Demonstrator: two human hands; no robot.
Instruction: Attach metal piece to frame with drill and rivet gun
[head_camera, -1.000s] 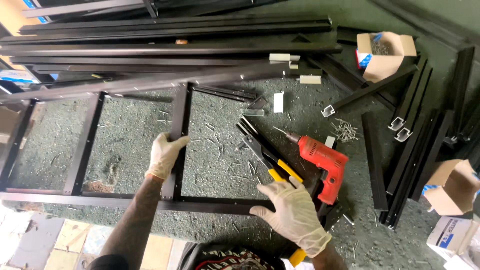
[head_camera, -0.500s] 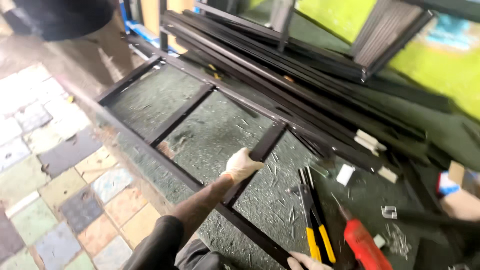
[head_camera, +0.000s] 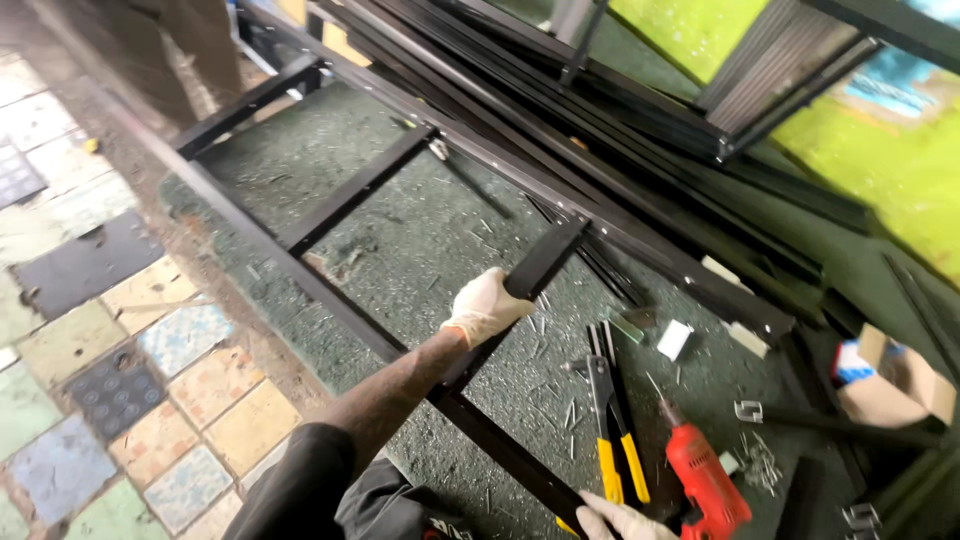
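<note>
The left hand (head_camera: 487, 308), in a pale glove, is wrapped around a black crossbar (head_camera: 520, 290) of the long metal frame (head_camera: 300, 265), fingers curled over the top of the bar and the bare forearm running back down toward the bottom edge of the view. That crossbar slants from the frame's near rail up to its far rail, and the hand grips it about midway.

Down at the very bottom edge, the right hand (head_camera: 620, 520) peeks in, also gloved, fingers resting on the near rail of the frame where it runs out of view; only the fingertips show, so whether it grips or just presses there I cannot tell.

Just beside that right hand lies a rivet tool (head_camera: 612, 425) with yellow handles, flat on the green mat (head_camera: 420, 230), and right next to it a red drill (head_camera: 700, 485) pointing up toward the frame.

The frame itself lies flat on the mat, stretching from the bottom edge to the upper left, with more crossbars further along. Beyond its far rail sits a stack of black metal bars (head_camera: 560, 90). Small screws (head_camera: 760, 465) are scattered near the drill, and an open cardboard box (head_camera: 900, 380) sits toward the right edge. Coloured floor tiles (head_camera: 110, 330) border the mat's left edge.
</note>
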